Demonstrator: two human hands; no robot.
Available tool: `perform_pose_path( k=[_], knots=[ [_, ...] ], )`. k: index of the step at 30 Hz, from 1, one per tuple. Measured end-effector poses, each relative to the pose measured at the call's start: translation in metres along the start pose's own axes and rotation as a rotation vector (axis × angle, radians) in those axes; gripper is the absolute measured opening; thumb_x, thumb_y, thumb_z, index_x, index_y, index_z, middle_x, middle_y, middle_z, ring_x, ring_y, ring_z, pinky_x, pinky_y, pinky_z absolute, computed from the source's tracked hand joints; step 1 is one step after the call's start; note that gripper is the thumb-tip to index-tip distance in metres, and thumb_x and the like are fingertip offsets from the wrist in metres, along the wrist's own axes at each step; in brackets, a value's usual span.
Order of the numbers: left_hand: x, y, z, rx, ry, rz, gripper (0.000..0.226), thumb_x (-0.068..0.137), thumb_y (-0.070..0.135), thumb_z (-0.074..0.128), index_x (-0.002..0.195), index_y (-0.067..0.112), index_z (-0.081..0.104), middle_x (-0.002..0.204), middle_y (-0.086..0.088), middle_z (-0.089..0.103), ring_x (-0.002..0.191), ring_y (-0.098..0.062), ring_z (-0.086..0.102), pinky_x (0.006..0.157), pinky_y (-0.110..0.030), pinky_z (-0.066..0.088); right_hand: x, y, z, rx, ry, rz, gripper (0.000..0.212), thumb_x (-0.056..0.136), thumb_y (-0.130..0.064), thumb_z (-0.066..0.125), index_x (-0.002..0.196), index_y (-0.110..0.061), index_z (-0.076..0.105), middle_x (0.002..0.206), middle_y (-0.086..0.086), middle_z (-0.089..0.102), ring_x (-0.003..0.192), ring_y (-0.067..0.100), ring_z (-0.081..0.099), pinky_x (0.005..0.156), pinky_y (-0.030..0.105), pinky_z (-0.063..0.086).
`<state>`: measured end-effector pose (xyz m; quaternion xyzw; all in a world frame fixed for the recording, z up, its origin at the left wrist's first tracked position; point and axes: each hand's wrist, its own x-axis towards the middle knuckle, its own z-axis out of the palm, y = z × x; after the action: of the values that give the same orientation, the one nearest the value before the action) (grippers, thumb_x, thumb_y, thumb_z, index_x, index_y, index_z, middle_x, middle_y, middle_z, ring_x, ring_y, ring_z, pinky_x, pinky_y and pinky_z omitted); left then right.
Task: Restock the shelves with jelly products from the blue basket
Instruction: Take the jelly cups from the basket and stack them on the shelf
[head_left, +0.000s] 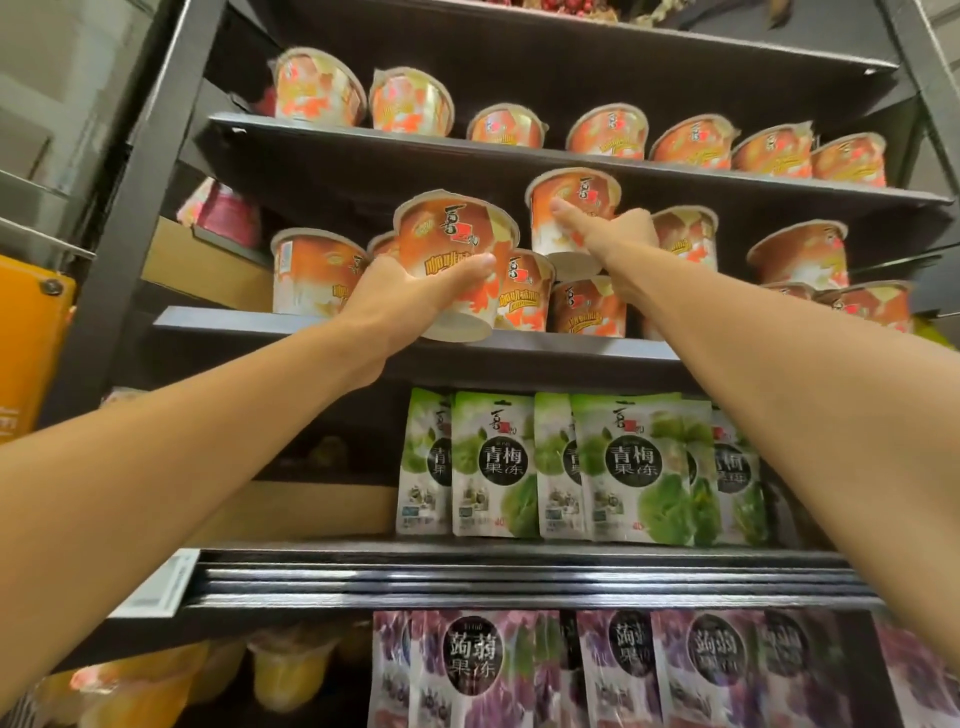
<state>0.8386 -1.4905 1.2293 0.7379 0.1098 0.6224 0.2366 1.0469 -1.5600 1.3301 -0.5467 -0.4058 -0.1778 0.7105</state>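
Far left, a cardboard box (208, 265) sits at the back corner of the middle shelf (260, 319), and just beside it the row begins: a standing jelly cup (317, 270), orange and white with a foil lid and red and yellow lettering.

Now the left hand (395, 296): it's wrapped round the lower wall of a matching cup, the left cup (452, 234), clenched firmly on it with one digit laid across the printed front. That cup tilts toward the camera, its pale base hanging right over the shelf's front edge, in front of the cups already standing (tight quarters there, the row is packed two deep).

Moving across, the right cup (571, 208) rides higher, above the stocked row, its lid close under the front lip of the upper shelf (363, 135). The right hand (623, 234) grips it from the right side, one digit stretched up across the label.

Further right there's room: a dark gap opens on the middle shelf between the cup beside the right hand and the next one toward the right post.

Below, green pouches (493, 462) stand upright in a row; under those, purple pouches (472, 670).
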Motion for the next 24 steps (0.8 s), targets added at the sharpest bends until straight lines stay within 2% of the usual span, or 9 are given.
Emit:
perform_pose_path(
  k=[7, 13, 15, 16, 18, 20, 21, 22, 24],
  knots=[
    [0.003, 0.001, 0.005, 0.002, 0.01, 0.012, 0.072, 0.059, 0.075, 0.072, 0.111, 0.026, 0.065, 0.099, 0.011, 0.071, 0.093, -0.005, 0.063, 0.066, -0.019, 0.038, 0.007, -0.002, 0.012, -0.078, -0.082, 0.038, 0.107, 0.072, -0.072, 0.068, 0.149, -0.011, 0.026, 0.146, 0.012, 0.046, 0.13, 0.034, 0.049, 0.104, 0.049, 0.046],
    [0.002, -0.004, 0.005, -0.015, 0.021, 0.026, 0.07, 0.06, 0.074, 0.072, 0.112, 0.028, 0.064, 0.098, 0.012, 0.071, 0.094, -0.006, 0.065, 0.069, -0.02, 0.043, 0.002, 0.008, 0.021, -0.112, -0.106, 0.053, 0.106, 0.078, -0.077, 0.054, 0.152, -0.009, 0.02, 0.15, 0.013, 0.041, 0.134, 0.036, 0.044, 0.11, 0.05, 0.039],
    [0.0, -0.005, 0.006, -0.034, 0.041, 0.037, 0.075, 0.057, 0.075, 0.072, 0.114, 0.028, 0.062, 0.102, 0.01, 0.071, 0.098, -0.007, 0.065, 0.076, -0.023, 0.047, -0.005, 0.015, 0.023, -0.179, -0.042, 0.018, 0.106, 0.078, -0.081, 0.048, 0.151, -0.008, 0.022, 0.15, 0.015, 0.039, 0.137, 0.036, 0.038, 0.114, 0.052, 0.033],
    [-0.002, -0.006, 0.006, -0.041, 0.056, 0.045, 0.071, 0.057, 0.074, 0.072, 0.111, 0.029, 0.063, 0.101, 0.01, 0.071, 0.097, -0.007, 0.065, 0.077, -0.023, 0.048, -0.011, 0.019, 0.023, -0.23, 0.034, -0.053, 0.1, 0.08, -0.08, 0.047, 0.147, -0.007, 0.029, 0.147, 0.015, 0.041, 0.137, 0.034, 0.038, 0.114, 0.05, 0.032],
    [-0.005, -0.005, 0.005, -0.058, 0.074, 0.068, 0.055, 0.062, 0.068, 0.075, 0.101, 0.03, 0.065, 0.093, 0.013, 0.073, 0.091, -0.003, 0.068, 0.074, -0.021, 0.047, -0.022, 0.032, 0.022, -0.236, 0.26, -0.305, 0.065, 0.089, -0.065, 0.05, 0.124, -0.01, 0.049, 0.125, 0.009, 0.054, 0.123, 0.027, 0.046, 0.104, 0.042, 0.04],
    [-0.007, 0.001, 0.002, -0.075, 0.065, 0.112, 0.049, 0.065, 0.065, 0.076, 0.097, 0.029, 0.067, 0.087, 0.015, 0.075, 0.085, 0.001, 0.07, 0.071, -0.017, 0.048, -0.033, 0.042, 0.018, -0.129, 0.452, -0.519, 0.029, 0.095, -0.044, 0.048, 0.096, -0.015, 0.052, 0.095, 0.0, 0.056, 0.096, 0.018, 0.052, 0.081, 0.034, 0.047],
    [-0.005, 0.007, 0.0, -0.082, 0.064, 0.139, 0.053, 0.066, 0.065, 0.075, 0.102, 0.027, 0.066, 0.089, 0.014, 0.075, 0.085, 0.001, 0.07, 0.071, -0.016, 0.048, -0.035, 0.045, 0.016, -0.102, 0.453, -0.547, 0.024, 0.096, -0.037, 0.045, 0.088, -0.016, 0.05, 0.083, -0.003, 0.054, 0.082, 0.015, 0.052, 0.069, 0.032, 0.044],
    [-0.001, 0.014, -0.001, -0.085, 0.065, 0.159, 0.063, 0.066, 0.066, 0.073, 0.111, 0.023, 0.064, 0.095, 0.012, 0.073, 0.088, -0.001, 0.069, 0.073, -0.017, 0.049, -0.035, 0.049, 0.014, -0.113, 0.378, -0.525, 0.025, 0.096, -0.035, 0.043, 0.082, -0.015, 0.05, 0.074, -0.004, 0.053, 0.07, 0.013, 0.05, 0.06, 0.03, 0.04],
    [0.012, 0.028, -0.001, -0.07, 0.067, 0.159, 0.075, 0.069, 0.067, 0.071, 0.125, 0.019, 0.056, 0.109, 0.007, 0.068, 0.097, -0.005, 0.066, 0.079, -0.021, 0.05, -0.035, 0.055, 0.01, -0.186, 0.147, -0.444, 0.036, 0.095, -0.033, 0.044, 0.067, -0.013, 0.052, 0.06, -0.002, 0.051, 0.054, 0.013, 0.045, 0.052, 0.029, 0.034]
  ],
)
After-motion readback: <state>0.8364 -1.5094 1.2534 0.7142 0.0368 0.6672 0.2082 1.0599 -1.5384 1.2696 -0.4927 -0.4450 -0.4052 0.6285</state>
